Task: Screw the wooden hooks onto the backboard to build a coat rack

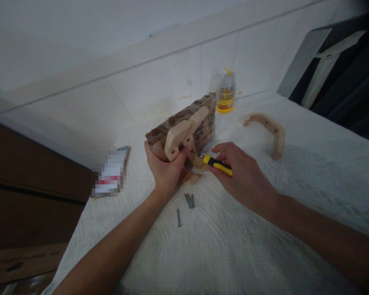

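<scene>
My left hand (167, 170) is wrapped round pale wooden pieces (176, 139) with drilled holes, its thumb pressed near a hole. A brown cardboard box (206, 127) in clear wrapping stands right behind them, and the left fingers reach round its near end. My right hand (238, 170) grips a yellow and black screwdriver (218, 165), whose tip meets the wood beside my left thumb. Whether a screw sits under the tip is too small to tell. Several metal screws (190, 200) lie on the white cloth below, one (178, 217) apart from the others.
A curved wooden piece (275, 131) with holes lies to the right. At the back stands a clear container with a yellow base (226, 98). A pixelated flat item (110, 172) lies at left. The white cloth (233, 254) covers the table, which meets a pale wall (126, 98).
</scene>
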`<state>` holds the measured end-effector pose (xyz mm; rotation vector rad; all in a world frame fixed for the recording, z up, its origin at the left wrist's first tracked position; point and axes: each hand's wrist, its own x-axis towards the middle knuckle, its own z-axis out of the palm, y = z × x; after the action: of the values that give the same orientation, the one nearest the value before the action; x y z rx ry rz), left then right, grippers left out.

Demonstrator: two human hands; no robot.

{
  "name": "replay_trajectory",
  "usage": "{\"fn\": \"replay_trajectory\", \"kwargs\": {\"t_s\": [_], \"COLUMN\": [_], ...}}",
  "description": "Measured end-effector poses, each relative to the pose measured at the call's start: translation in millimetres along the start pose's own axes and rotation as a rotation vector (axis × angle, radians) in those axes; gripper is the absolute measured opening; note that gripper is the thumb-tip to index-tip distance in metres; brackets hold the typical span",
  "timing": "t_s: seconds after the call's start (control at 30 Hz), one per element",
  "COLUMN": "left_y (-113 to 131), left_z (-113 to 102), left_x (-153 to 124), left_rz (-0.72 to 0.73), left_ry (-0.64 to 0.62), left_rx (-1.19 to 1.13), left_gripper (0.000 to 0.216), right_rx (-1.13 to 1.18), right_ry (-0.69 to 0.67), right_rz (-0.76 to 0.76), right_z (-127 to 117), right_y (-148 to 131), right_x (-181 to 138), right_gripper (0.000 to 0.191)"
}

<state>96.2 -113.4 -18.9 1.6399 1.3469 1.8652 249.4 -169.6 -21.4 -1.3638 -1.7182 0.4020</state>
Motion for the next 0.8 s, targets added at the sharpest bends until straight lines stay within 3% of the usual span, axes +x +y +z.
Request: {"fn": "replay_trajectory", "kwargs": {"t_s": [0.1,0.17,0.27,0.43,0.57,0.6,0.67,0.73,0.8], "left_y": [-1.2,-1.8,-2.6,-4.4,-5.1,-5.5,-7.0,-10.4,-16.4], "left_z": [-0.1,0.0,0.2,-1.3,-10.6,-14.9,-25.3,-37.2,-49.0], "left_x": [1.3,1.3,-0.5,4.0,29.9,38.5,54.9,68.1,77.2], "left_rz": [0.013,0.010,-0.009,0.008,0.056,0.076,0.081,0.069,0.033], "left_ry": [0.024,0.030,0.006,0.034,0.202,0.269,0.290,0.319,0.364], "left_rx": [0.014,0.022,0.016,0.029,-0.006,-0.039,-0.082,-0.124,-0.199], "left_gripper": [0.047,0.048,0.049,0.050,0.056,0.057,0.055,0.057,0.058], "right_rx": [0.491,0.791,0.977,0.826,0.699,0.599,0.290,-0.032,-0.152], "right_ry": [-0.095,-0.215,-0.327,-0.317,-0.211,-0.134,-0.018,-0.056,-0.127], "right_rz": [0.384,0.675,0.867,0.700,0.559,0.473,0.240,0.019,-0.087], "right_z": [-1.8,-6.0,-13.0,-18.6,-17.0,-15.6,-12.2,-9.1,-7.3], "right_y": [-0.7,-2.1,-3.7,2.4,16.8,21.2,29.6,36.5,40.6], "right_x": [7.4,13.6,20.4,24.3,26.9,27.2,26.5,24.8,22.7], "right_gripper": [0.026,0.018,0.003,0.011,0.026,0.030,0.033,0.029,0.028]}}
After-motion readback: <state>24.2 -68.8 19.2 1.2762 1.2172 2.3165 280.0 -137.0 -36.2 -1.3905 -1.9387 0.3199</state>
